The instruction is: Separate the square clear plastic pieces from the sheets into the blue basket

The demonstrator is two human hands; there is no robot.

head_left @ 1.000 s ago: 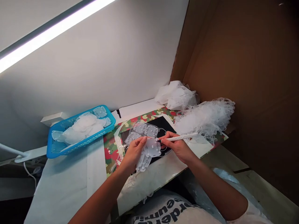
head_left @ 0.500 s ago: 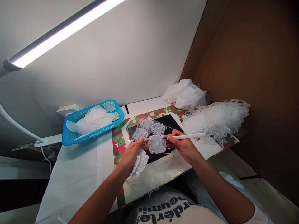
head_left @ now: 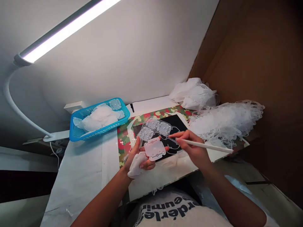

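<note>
My left hand (head_left: pixel 132 156) is closed around translucent white square silicone pieces. One square piece (head_left: pixel 155 149) lies flat across its fingers, with small slots and raised dots along its edges. A small stack of similar pieces (head_left: pixel 136 165) sits lower in the palm, under the curled fingers. My right hand (head_left: pixel 196 153) grips a slim white stick-like tool (head_left: pixel 210 146) like a pen, its long end pointing right; the tip by the fingers is too small to make out. Just beyond both hands, a clear moulded sheet (head_left: pixel 152 127) with several square pieces lies on a black mat (head_left: pixel 174 121).
A blue plastic basket (head_left: pixel 99 136) holding a heap of pieces stands at the left. A tangled pile of clear trimmed frames (head_left: pixel 227 123) lies at the right, white sheets (head_left: pixel 195 94) behind it. A lamp (head_left: pixel 71 31) hangs above; a cardboard wall (head_left: pixel 248 56) rises at the right.
The square piece in my left hand has been turned and now rests on the fingers. My right hand has drawn away to the right, the tool's long end now tilting lower. The view has shifted slightly.
</note>
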